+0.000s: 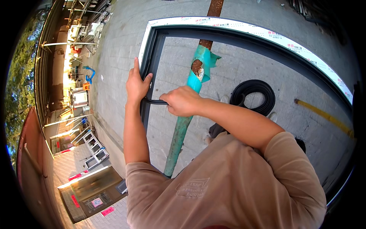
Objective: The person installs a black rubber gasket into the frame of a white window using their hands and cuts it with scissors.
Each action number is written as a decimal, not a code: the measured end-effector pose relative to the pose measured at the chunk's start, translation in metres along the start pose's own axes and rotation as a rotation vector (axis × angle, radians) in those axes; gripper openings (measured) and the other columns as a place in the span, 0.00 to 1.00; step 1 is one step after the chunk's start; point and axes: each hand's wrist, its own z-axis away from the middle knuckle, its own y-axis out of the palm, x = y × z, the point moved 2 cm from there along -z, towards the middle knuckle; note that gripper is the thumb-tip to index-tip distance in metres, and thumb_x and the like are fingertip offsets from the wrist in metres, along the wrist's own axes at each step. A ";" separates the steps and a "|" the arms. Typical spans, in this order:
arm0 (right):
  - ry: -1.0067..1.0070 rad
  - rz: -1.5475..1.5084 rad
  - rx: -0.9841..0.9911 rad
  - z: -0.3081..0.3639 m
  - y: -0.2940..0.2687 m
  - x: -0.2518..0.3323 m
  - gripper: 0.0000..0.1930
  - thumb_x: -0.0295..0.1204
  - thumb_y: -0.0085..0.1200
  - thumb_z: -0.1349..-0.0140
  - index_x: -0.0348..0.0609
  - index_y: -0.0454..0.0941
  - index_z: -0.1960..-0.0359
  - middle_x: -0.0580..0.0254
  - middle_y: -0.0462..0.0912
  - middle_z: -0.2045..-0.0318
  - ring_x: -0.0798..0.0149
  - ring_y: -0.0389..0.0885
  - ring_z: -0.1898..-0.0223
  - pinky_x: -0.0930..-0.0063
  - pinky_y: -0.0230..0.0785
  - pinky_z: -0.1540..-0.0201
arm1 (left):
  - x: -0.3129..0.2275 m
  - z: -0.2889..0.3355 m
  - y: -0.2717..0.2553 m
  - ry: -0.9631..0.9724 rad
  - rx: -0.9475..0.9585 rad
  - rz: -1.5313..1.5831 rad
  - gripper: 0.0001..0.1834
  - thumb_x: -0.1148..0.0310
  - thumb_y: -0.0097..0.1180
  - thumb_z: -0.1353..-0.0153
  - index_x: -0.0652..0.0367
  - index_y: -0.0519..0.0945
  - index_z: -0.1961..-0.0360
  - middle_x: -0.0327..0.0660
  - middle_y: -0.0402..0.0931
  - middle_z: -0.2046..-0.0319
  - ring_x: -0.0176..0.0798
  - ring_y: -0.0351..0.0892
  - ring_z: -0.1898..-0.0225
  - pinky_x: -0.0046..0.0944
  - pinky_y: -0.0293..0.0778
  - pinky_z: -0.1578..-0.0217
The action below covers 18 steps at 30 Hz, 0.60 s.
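Note:
A dark window or door frame [213, 32] with printed white protective film on its outer face lies in front of me. My left hand [138, 84] rests on the frame's left bar, index finger stretched out along it and thumb apart near the inner edge. My right hand [183, 100] is closed on a thin black rubber strip [157, 102]. That strip runs from the frame's left bar, beside my left wrist, into my right fingers. Its end inside the fist is hidden. A coil of black strip [270, 100] lies on the ground to the right.
Beneath the frame runs a rusty pipe partly wrapped in green tape [183, 128]. At the right lies a yellow bar [324, 117]. A metal ladder [94, 147], an orange stool [86, 86] and other items stand along the left side. Grey paving [118, 45] spreads around the frame.

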 end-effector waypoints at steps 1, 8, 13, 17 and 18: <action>-0.001 0.001 0.005 0.000 -0.001 0.000 0.10 0.29 0.60 0.41 0.43 0.86 0.58 0.47 0.92 0.63 0.39 0.92 0.56 0.42 0.82 0.52 | 0.011 -0.002 0.002 0.077 -0.031 0.083 0.49 0.56 0.72 0.28 0.48 0.60 0.12 0.57 0.73 0.22 0.58 0.80 0.28 0.51 0.75 0.29; -0.014 -0.014 -0.017 -0.002 -0.002 -0.003 0.09 0.28 0.60 0.40 0.43 0.86 0.59 0.47 0.91 0.64 0.40 0.91 0.57 0.42 0.81 0.52 | 0.013 -0.021 0.017 -0.075 -0.140 0.511 0.37 0.63 0.71 0.29 0.53 0.75 0.20 0.57 0.86 0.36 0.52 0.88 0.37 0.47 0.79 0.36; -0.020 0.001 -0.007 0.000 0.002 -0.002 0.08 0.28 0.60 0.40 0.42 0.85 0.60 0.47 0.91 0.64 0.39 0.91 0.57 0.42 0.82 0.53 | 0.011 -0.028 0.020 -0.201 -0.086 0.607 0.33 0.65 0.72 0.31 0.57 0.80 0.26 0.54 0.89 0.41 0.50 0.89 0.41 0.47 0.80 0.38; -0.016 -0.001 0.007 0.001 -0.001 -0.001 0.08 0.28 0.59 0.41 0.41 0.85 0.61 0.46 0.91 0.64 0.39 0.91 0.58 0.41 0.82 0.54 | 0.004 -0.026 0.018 -0.206 -0.116 0.461 0.29 0.65 0.69 0.29 0.58 0.81 0.29 0.57 0.90 0.43 0.54 0.90 0.42 0.49 0.81 0.39; -0.026 0.015 0.000 0.001 0.001 -0.001 0.10 0.28 0.60 0.41 0.42 0.86 0.58 0.48 0.91 0.65 0.40 0.91 0.59 0.42 0.82 0.55 | 0.004 -0.023 0.020 -0.133 -0.166 0.371 0.29 0.64 0.67 0.28 0.58 0.80 0.28 0.59 0.89 0.44 0.57 0.90 0.43 0.52 0.81 0.40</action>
